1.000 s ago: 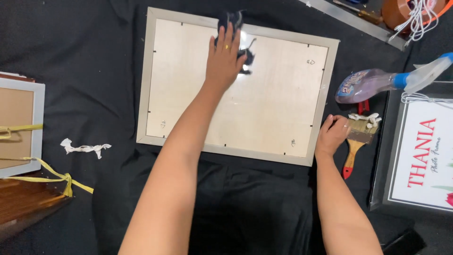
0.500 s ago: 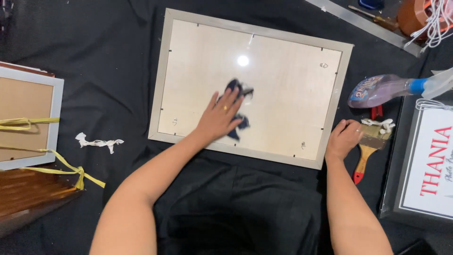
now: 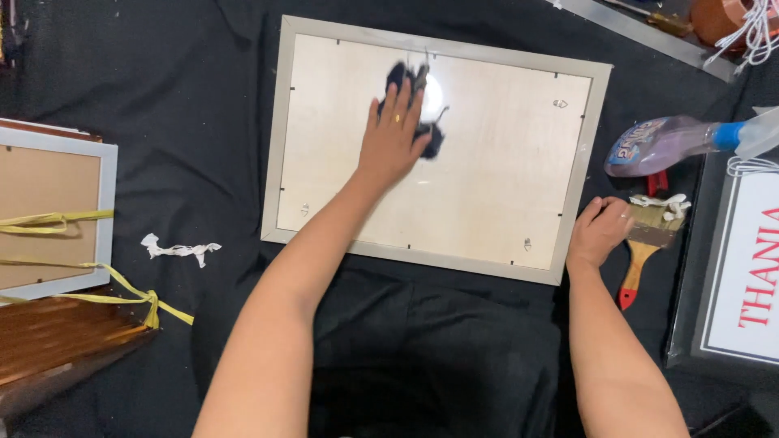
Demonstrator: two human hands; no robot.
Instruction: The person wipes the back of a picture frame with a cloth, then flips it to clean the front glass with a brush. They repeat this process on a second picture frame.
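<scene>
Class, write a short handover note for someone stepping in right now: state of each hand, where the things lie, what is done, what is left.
Left hand: flat on the dark cloth, pressing it to the glass of the grey picture frame.
Right hand: resting at the frame's lower right corner, beside the red-handled brush.
Spray bottle lies right of the frame.
Done: cannot tell how much of the glass is wiped.
Left: probably the remaining glass.
</scene>
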